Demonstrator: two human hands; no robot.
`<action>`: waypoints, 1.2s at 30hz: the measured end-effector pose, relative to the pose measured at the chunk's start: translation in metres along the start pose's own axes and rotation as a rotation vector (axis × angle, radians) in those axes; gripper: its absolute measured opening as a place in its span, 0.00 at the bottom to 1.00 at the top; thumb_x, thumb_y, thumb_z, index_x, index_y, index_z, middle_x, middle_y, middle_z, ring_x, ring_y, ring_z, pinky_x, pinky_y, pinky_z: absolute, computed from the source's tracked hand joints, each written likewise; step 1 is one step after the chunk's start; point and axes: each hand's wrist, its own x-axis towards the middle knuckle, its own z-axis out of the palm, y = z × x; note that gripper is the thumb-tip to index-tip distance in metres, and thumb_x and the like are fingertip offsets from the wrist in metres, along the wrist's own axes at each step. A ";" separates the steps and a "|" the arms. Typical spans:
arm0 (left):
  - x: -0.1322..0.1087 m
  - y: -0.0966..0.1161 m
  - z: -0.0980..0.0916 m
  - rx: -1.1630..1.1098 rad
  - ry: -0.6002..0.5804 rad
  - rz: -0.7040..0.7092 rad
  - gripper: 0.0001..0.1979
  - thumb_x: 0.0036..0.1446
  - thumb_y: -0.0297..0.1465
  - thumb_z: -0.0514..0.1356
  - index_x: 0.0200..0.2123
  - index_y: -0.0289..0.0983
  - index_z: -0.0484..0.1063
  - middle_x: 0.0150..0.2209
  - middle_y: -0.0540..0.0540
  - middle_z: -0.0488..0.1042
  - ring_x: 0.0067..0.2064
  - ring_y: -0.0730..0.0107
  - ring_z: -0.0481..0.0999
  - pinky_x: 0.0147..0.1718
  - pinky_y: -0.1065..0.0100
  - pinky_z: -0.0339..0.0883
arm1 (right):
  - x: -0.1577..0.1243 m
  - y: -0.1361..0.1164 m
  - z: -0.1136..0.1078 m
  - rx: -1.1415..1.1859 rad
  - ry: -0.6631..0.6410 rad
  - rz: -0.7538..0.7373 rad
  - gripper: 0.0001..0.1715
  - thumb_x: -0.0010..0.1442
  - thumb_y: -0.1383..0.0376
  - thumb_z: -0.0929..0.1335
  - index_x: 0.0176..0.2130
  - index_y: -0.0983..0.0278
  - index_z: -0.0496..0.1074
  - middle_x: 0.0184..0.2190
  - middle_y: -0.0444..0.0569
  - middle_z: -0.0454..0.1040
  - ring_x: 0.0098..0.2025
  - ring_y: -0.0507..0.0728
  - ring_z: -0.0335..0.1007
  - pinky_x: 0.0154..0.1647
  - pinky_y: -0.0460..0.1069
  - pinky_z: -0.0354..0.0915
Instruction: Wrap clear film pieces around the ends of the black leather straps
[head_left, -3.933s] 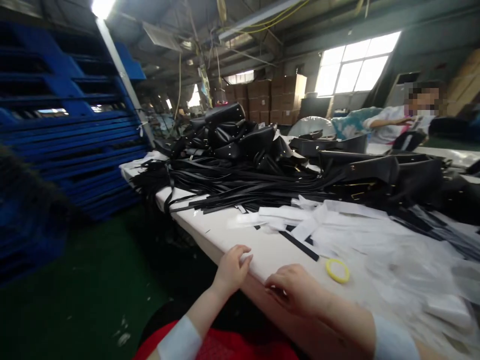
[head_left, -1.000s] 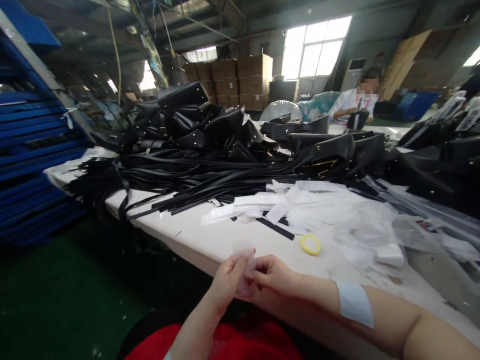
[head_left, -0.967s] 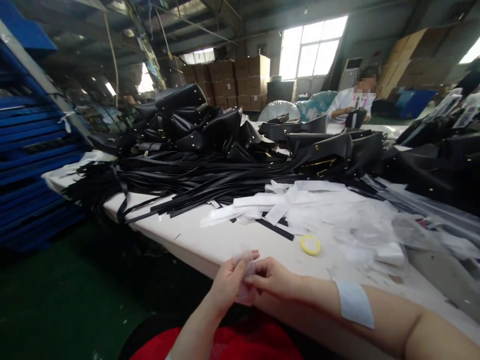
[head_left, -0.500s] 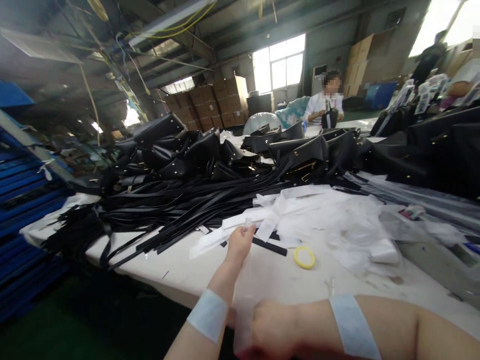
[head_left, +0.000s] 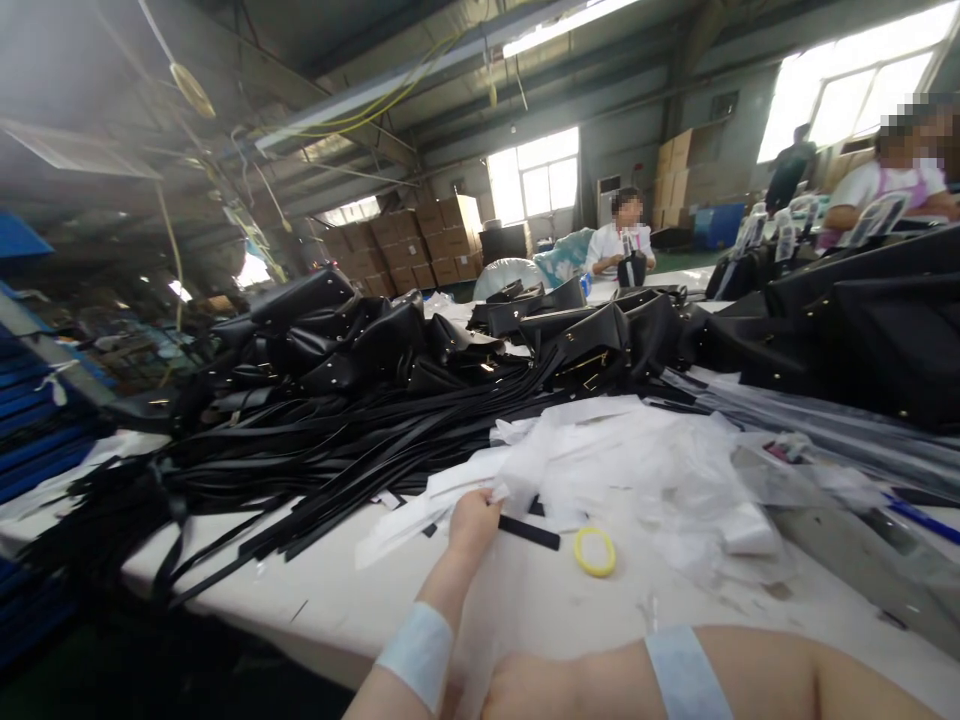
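Observation:
My left hand (head_left: 474, 524) reaches over the table, thumb and fingers pinched on the upper end of a translucent plastic sleeve (head_left: 484, 615). The sleeve runs down toward me, pale and blurred. At the bottom edge my right hand (head_left: 523, 686) is closed against its lower part; the fingertips are hidden. Just beyond my left hand lies a heap of thin white plastic sleeves (head_left: 600, 450). A short black strap piece (head_left: 531, 532) lies beside the left hand, with a yellow ring (head_left: 595, 552), perhaps a roll of tape, to its right.
Long black straps (head_left: 337, 440) cover the table's left side. Black handbags (head_left: 360, 335) are piled behind them, and more dark bags (head_left: 847, 320) fill the right. A blue pen-like item (head_left: 926, 518) lies at far right. Co-workers (head_left: 619, 245) sit across the table.
The view has turned slightly right and up, bringing another co-worker further into sight. My left hand still pinches the sleeve; my right hand sits lower in the picture.

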 end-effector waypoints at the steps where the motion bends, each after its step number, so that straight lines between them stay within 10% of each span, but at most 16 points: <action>1: -0.005 -0.003 -0.006 -0.004 0.018 0.005 0.13 0.60 0.32 0.56 0.34 0.35 0.80 0.31 0.39 0.81 0.38 0.56 0.79 0.36 0.66 0.62 | 0.000 -0.001 -0.001 -0.003 -0.015 -0.010 0.02 0.59 0.64 0.70 0.33 0.57 0.74 0.38 0.43 0.81 0.36 0.55 0.78 0.25 0.46 0.67; 14: -0.152 -0.129 -0.106 -0.560 0.422 -0.239 0.21 0.49 0.47 0.60 0.33 0.33 0.77 0.31 0.42 0.81 0.33 0.59 0.79 0.34 0.66 0.69 | -0.018 -0.040 -0.057 0.245 -0.010 0.122 0.10 0.60 0.62 0.68 0.41 0.60 0.77 0.36 0.47 0.80 0.36 0.54 0.75 0.38 0.46 0.65; 20: -0.247 -0.174 -0.146 -0.275 0.194 -0.431 0.09 0.37 0.32 0.64 0.12 0.37 0.69 0.12 0.50 0.66 0.20 0.67 0.68 0.22 0.69 0.55 | -0.010 -0.045 -0.059 0.484 0.058 0.264 0.12 0.63 0.62 0.64 0.36 0.63 0.77 0.35 0.50 0.79 0.36 0.55 0.73 0.39 0.48 0.67; 29: -0.272 -0.133 -0.139 -0.528 -0.191 -0.122 0.08 0.45 0.34 0.63 0.25 0.34 0.78 0.25 0.48 0.77 0.29 0.68 0.75 0.27 0.73 0.61 | 0.049 -0.094 -0.089 0.469 -0.061 0.418 0.33 0.49 0.49 0.75 0.49 0.65 0.74 0.39 0.52 0.78 0.30 0.54 0.70 0.32 0.47 0.64; 36: -0.269 -0.131 -0.136 -0.655 0.051 -0.110 0.12 0.46 0.37 0.64 0.26 0.32 0.76 0.22 0.50 0.72 0.24 0.71 0.69 0.24 0.72 0.58 | 0.088 -0.122 -0.052 1.081 -0.145 0.626 0.24 0.60 0.49 0.63 0.41 0.67 0.73 0.36 0.51 0.79 0.16 0.46 0.61 0.16 0.43 0.54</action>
